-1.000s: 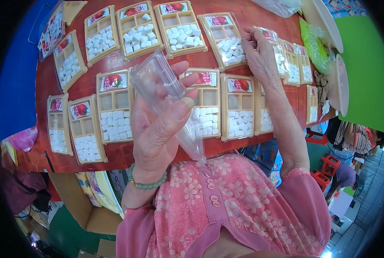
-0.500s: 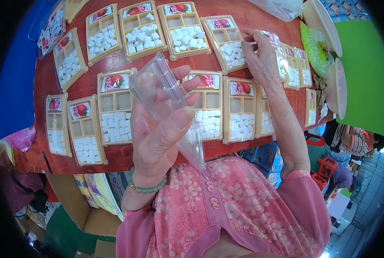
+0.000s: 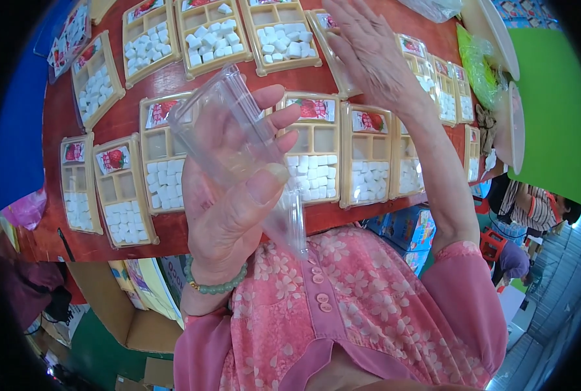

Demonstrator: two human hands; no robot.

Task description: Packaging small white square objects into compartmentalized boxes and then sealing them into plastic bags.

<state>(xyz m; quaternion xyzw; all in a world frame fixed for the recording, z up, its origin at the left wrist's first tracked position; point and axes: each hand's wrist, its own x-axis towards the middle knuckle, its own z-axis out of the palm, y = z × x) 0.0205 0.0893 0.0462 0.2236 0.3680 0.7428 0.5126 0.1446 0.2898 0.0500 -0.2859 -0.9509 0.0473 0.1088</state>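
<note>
My left hand [image 3: 238, 205] is closed around several clear plastic lids [image 3: 219, 127], nested and tilted above the front row of trays. My right hand [image 3: 380, 68] lies with stretched fingers over a beige tray [image 3: 324, 49] in the back row, covering most of it. Between my hands in the front row is a covered tray [image 3: 312, 146] with a strawberry-printed sachet, two small unfilled compartments and white cubes like marshmallows [image 3: 315, 174]. To the left of the covered hand's tray stands an uncovered-looking tray [image 3: 264, 66] with loose white cubes.
More trays [image 3: 126, 189] stand in two rows on the red table [image 3: 167, 231]. Large pale basins [image 3: 512, 130] and a green plastic bag [image 3: 474, 65] are at the right edge. An open cardboard box [image 3: 141, 326] sits below at the left. A person in stripes [image 3: 538, 202] is farther right.
My right hand has moved up and left from the tray's right edge to lie across it, fingers straightened. My left hand, still holding the lids, has shifted slightly left.
</note>
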